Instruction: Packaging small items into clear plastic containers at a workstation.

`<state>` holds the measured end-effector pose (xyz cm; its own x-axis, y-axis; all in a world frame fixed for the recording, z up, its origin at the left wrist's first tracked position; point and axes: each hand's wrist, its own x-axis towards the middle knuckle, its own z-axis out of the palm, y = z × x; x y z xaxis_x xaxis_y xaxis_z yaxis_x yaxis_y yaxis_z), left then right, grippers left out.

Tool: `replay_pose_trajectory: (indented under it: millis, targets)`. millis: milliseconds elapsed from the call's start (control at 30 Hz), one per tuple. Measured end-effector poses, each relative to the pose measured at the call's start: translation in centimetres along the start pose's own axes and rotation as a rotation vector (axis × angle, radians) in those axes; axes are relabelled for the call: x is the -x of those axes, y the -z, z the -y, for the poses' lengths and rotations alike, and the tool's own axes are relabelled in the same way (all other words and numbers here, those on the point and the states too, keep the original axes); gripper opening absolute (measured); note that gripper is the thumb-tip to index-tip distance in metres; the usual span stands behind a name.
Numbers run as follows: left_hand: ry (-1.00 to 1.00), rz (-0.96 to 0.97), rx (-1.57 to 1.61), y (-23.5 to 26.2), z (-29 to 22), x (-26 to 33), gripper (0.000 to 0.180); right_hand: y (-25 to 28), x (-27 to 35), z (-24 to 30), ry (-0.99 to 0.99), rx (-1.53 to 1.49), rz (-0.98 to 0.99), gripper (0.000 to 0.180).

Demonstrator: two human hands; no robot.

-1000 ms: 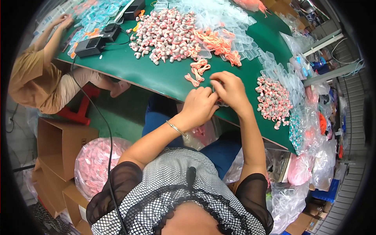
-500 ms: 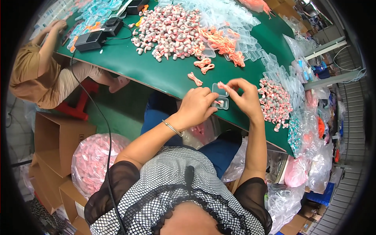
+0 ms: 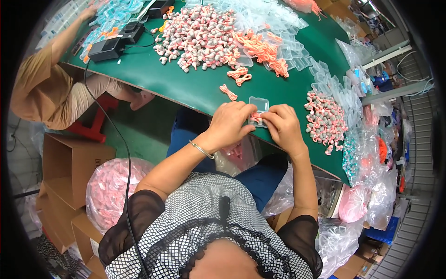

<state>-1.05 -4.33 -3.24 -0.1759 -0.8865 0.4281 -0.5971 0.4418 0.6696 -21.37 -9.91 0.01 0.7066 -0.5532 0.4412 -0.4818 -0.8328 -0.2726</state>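
A small clear plastic case stands with its lid raised at the near edge of the green table. My left hand grips the case from its left side, thumb at the front. Inside lie small pink-and-grey ribbed earplugs. The fingers of my right hand are pinched together at the case's right side, against the pink pieces; fingertips partly hide what they hold. Just beyond my left hand lies one looped salmon-pink cord.
A large heap of pink-and-grey earplugs lies farther back, beside bundled orange-pink cords and clear cases. A smaller earplug heap is at right. A black cable hangs at left. Another person's arm reaches across the far left.
My right hand has come down and left, bringing a small pink piece from above the case into it. The other person's arm has stretched farther forward.
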Motion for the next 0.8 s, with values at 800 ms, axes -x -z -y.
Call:
replay_pose_trajectory:
  millis: [800]
  targets:
    - [-0.082,-0.115,-0.008,-0.7,0.2,1.3,0.027,-0.2,3.6,3.8,-0.127,0.162,0.121,0.051]
